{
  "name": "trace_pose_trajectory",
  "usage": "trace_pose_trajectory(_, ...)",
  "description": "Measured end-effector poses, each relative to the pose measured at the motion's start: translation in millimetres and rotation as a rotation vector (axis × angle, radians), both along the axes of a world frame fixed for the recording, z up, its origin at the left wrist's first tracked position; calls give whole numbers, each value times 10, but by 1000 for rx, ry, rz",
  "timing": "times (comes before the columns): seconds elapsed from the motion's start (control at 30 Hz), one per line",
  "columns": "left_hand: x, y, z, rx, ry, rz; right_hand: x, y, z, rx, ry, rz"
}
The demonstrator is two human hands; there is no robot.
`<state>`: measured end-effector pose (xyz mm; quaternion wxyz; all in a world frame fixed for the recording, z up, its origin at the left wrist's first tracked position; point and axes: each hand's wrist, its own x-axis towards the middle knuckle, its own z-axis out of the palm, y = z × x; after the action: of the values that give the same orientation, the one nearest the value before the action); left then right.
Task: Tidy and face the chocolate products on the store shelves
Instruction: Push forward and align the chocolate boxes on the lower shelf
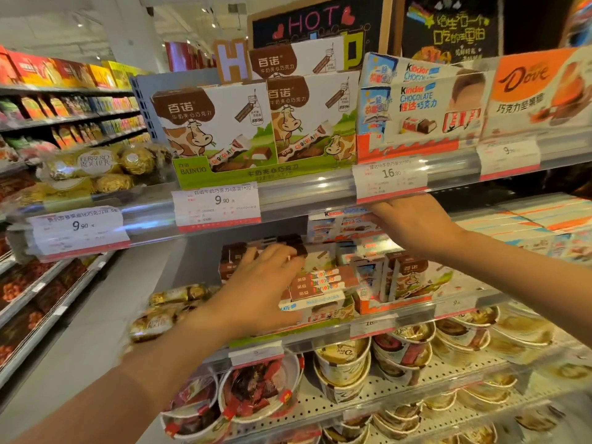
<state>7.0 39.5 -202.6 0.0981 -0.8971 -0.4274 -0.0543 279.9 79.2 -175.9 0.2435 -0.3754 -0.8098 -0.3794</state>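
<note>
On the middle shelf lies a loose pile of brown-and-white Bainuo chocolate boxes (323,280), some flat, some on edge. My left hand (259,280) reaches into this pile with its fingers curled over a dark brown box (290,243) at the back. My right hand (413,225) is higher and to the right, just under the top shelf's rail, with its fingers reaching onto stacked Kinder boxes (339,224); its fingertips are hidden. Upright Bainuo boxes (413,277) stand below my right wrist. On the top shelf, Bainuo display cartons (256,129) and Kinder boxes (419,110) face forward.
Ferrero Rocher packs (93,171) sit at the top left and more (166,309) at the middle left. Dove boxes (541,88) fill the top right. Dove cups (342,363) and tubs of wrapped chocolates (256,392) crowd the lower shelves. Price tags (217,203) line the rails. An aisle runs left.
</note>
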Motion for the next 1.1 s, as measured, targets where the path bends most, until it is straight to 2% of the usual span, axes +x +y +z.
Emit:
trace_pose_trajectory(0.1, 296, 75, 11, 17, -30, -46, 230, -15, -11, -22, 55, -65)
trace_pose_trajectory(0.23, 720, 291, 14, -152, -67, 31, 492, 9, 8, -154, 165, -140)
trace_pose_trajectory(0.33, 956, 451, -42, -249, -67, 62, 582, 119, -12, -309, 158, -184)
trace_pose_trajectory(0.47, 1127, 513, -198, -311, -21, 78, 652, 202, -30, -438, 181, -179)
trace_pose_trajectory(0.57, 1129, 545, -293, -380, -113, 110, 714, 257, 0, -577, 224, -123)
trace_pose_trajectory(0.67, 1109, 562, -339, -371, -166, 109, 709, 361, 2, -643, 139, -69)
trace_pose_trajectory(0.83, 1120, 544, -334, -400, -256, 112, 524, 463, -141, -1020, -27, -145)
trace_pose_trajectory(0.9, 1134, 474, -253, -365, -287, 103, 511, 514, -166, -1076, -35, -134)
trace_pose_trajectory(1.03, 1032, 276, 19, -156, -308, 103, 484, 550, -146, -1115, -49, -199)
trace_pose_trajectory(1.1, 825, 203, 140, -184, -320, 93, 448, 512, -124, -1123, -19, -194)
